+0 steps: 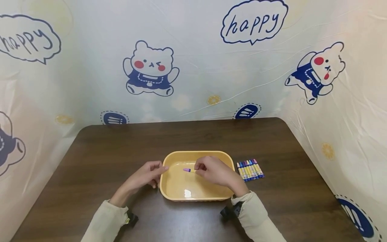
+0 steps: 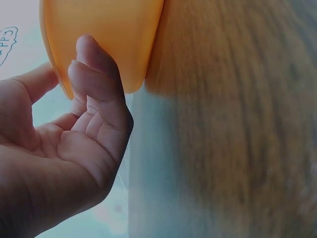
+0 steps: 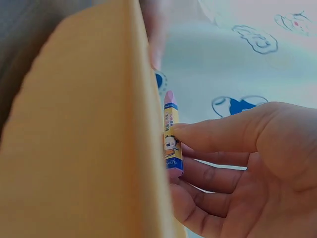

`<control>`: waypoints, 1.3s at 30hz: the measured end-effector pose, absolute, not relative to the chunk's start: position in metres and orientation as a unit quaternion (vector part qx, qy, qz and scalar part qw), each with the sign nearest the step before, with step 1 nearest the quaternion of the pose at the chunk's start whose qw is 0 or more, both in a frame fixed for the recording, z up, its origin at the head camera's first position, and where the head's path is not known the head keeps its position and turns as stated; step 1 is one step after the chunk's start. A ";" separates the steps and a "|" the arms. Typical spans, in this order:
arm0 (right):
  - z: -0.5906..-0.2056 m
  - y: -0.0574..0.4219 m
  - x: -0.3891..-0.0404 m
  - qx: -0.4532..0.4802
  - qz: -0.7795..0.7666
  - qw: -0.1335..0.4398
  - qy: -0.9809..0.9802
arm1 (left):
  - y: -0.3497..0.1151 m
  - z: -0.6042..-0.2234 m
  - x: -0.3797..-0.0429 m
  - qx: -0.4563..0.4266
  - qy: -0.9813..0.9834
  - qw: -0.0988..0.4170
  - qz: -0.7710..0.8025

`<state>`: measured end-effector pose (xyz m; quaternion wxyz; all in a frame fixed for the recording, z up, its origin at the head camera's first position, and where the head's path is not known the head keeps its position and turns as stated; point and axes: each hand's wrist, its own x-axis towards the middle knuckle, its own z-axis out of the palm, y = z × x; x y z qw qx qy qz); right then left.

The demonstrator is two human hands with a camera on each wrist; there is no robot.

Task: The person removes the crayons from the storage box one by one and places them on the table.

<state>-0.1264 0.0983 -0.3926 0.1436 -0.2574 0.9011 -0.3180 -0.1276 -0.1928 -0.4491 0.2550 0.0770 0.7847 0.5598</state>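
Note:
Between the thumb and fingers of my right hand (image 1: 216,171) is a purple oil pastel (image 1: 188,170), pinched over the inside of a yellow plastic tray (image 1: 173,190). In the right wrist view the pastel (image 3: 172,131) has a yellow and blue wrapper with a cartoon print, and the tray's wall (image 3: 89,119) covers the left side. My left hand (image 1: 146,175) holds the tray's left rim, thumb over the edge and fingers along the outside. From the left wrist, curled fingers (image 2: 96,94) show beside the tray's outer wall (image 2: 124,29).
A row of several oil pastels (image 1: 250,170) in matching wrappers lies just right of the tray on the dark wooden table (image 1: 121,148). Behind and at both sides hangs a pale curtain (image 1: 193,50) printed with bears and "happy" bubbles.

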 end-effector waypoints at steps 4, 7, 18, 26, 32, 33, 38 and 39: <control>-0.387 0.108 -0.129 -0.247 -0.324 0.132 0.903 | -0.191 -0.448 -0.128 0.074 0.788 0.253 0.556; -0.382 0.115 -0.130 -0.237 -0.330 0.121 0.906 | -0.191 -0.448 -0.127 0.079 0.790 0.248 0.554; -0.364 0.147 -0.134 -0.206 -0.365 0.062 0.906 | -0.191 -0.451 -0.128 0.074 0.791 0.249 0.554; -0.351 0.176 -0.132 -0.167 -0.360 0.027 0.917 | -0.191 -0.452 -0.128 0.078 0.790 0.247 0.555; -0.347 0.191 -0.126 -0.145 -0.363 -0.011 0.920 | -0.191 -0.452 -0.128 0.079 0.789 0.250 0.556; -0.349 0.193 -0.125 -0.138 -0.365 -0.016 0.920 | -0.191 -0.451 -0.128 0.078 0.789 0.251 0.556; -0.363 0.209 -0.119 -0.078 -0.362 -0.076 0.926 | -0.193 -0.450 -0.127 0.079 0.789 0.251 0.554; -0.367 0.213 -0.118 -0.061 -0.362 -0.093 0.925 | -0.193 -0.450 -0.127 0.076 0.790 0.250 0.555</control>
